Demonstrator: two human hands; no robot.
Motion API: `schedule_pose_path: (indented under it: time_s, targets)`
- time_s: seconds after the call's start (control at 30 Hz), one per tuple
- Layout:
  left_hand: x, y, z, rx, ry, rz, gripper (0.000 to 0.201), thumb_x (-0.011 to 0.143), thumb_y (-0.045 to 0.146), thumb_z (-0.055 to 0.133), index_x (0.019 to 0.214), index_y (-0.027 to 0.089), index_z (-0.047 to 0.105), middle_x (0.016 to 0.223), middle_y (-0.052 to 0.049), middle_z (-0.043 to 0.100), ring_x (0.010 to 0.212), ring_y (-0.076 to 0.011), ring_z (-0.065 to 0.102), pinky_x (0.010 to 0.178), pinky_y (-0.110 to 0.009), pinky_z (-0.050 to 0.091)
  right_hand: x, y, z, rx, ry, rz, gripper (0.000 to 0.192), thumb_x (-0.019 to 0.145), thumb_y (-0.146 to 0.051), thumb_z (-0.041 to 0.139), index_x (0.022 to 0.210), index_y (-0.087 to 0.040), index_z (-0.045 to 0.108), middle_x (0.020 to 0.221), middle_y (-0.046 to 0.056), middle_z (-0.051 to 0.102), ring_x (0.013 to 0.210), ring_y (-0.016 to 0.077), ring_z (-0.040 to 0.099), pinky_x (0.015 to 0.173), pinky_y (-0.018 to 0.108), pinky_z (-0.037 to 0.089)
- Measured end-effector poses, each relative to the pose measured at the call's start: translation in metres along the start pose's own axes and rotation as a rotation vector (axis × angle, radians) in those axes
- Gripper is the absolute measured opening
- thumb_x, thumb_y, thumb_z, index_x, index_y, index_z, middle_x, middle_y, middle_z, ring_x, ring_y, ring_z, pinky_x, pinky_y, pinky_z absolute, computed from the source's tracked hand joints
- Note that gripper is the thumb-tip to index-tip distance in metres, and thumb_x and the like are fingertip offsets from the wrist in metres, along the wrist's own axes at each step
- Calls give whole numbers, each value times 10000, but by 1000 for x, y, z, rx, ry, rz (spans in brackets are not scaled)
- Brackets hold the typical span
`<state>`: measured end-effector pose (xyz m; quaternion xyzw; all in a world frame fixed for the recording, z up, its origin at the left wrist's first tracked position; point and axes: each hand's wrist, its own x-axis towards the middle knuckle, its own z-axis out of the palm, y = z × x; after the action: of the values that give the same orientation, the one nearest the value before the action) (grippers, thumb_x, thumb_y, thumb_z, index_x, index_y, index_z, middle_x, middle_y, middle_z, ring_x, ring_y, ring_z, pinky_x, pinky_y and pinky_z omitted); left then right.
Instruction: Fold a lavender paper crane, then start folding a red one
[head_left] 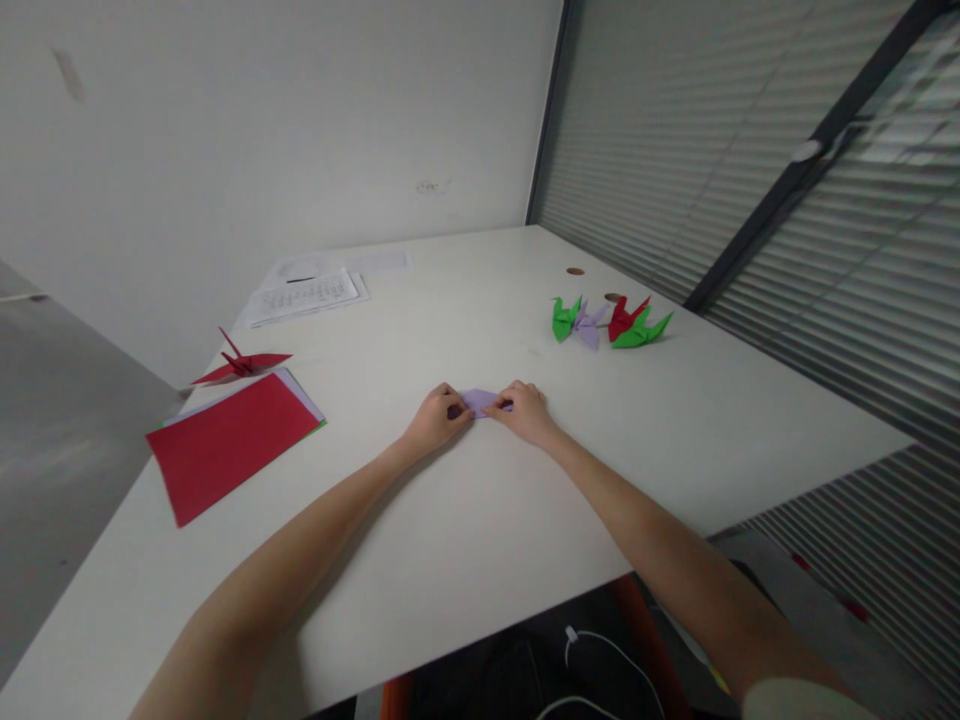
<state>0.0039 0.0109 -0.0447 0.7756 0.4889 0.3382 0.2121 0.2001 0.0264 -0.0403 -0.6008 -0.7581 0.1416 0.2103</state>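
A small piece of folded purple paper [478,402] lies between my hands at the middle of the white table [480,510]. My left hand [441,417] pinches its left end with thumb and fingertips. At the other end, my right hand [522,409] grips the paper, thumb pressed on its near edge. Fingers cover both ends, so the full folded shape is hidden.
Red paper sheets [236,440], with purple and green edges beneath, lie at the left. Behind them sits a red paper crane [241,365]. Printed papers [307,293] rest farther back. Several folded cranes [585,325] stand at the right, near window blinds [675,150].
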Motion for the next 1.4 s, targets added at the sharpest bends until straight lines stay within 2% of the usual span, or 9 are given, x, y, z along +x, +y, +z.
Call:
schedule_pose_path:
  time_s: [0.13, 0.37, 0.6, 1.0, 1.1, 1.27, 1.4]
  targets:
    - [1, 1, 1, 26, 3, -1, 176, 849, 241, 630, 705, 143, 656, 772, -27, 528, 687, -135, 507, 664, -267, 429, 0, 0, -1, -4, -19, 1, 214, 779, -450, 713, 753, -240, 740, 938, 43, 668, 968, 237, 553, 887, 383, 361]
    - [4, 5, 2, 57, -15, -42, 147, 803, 181, 660, 665, 139, 630, 750, -16, 511, 665, -129, 494, 645, -261, 417, 1, 0, -2, -22, -56, 12, 202, 793, -442, 699, 775, -244, 739, 970, 43, 673, 977, 238, 556, 892, 387, 362]
    - [0, 7, 5, 157, 49, -5, 154, 796, 174, 668, 655, 140, 618, 753, -35, 515, 698, -154, 498, 665, -282, 426, 3, -1, -2, -63, -68, 20, 218, 818, -447, 660, 797, -246, 741, 993, 49, 678, 974, 238, 560, 872, 375, 373]
    - [1, 3, 5, 236, 13, 33, 161, 838, 201, 613, 692, 138, 638, 804, -68, 542, 766, -185, 519, 721, -323, 443, 4, -3, -2, -93, -94, 33, 214, 837, -433, 628, 808, -256, 746, 1022, 55, 676, 993, 254, 562, 879, 389, 379]
    - [1, 6, 4, 277, 6, 0, 166, 839, 220, 620, 696, 140, 645, 817, -73, 551, 777, -194, 523, 730, -338, 430, 4, -4, -2, -86, -82, 35, 215, 832, -435, 637, 804, -252, 746, 1015, 60, 675, 987, 257, 562, 872, 393, 380]
    - [-1, 11, 2, 439, 8, -53, 207, 854, 322, 630, 730, 160, 666, 905, -98, 594, 911, -261, 521, 787, -391, 391, 3, -5, -2, -80, -78, 38, 204, 826, -425, 656, 792, -244, 743, 1000, 63, 672, 961, 248, 561, 858, 385, 383]
    - [-2, 15, 1, 495, 6, -60, 218, 857, 356, 633, 752, 168, 670, 941, -103, 607, 930, -272, 510, 780, -387, 373, 2, -4, -2, -80, -75, 26, 199, 831, -427, 653, 804, -251, 743, 999, 58, 669, 972, 245, 557, 856, 376, 381]
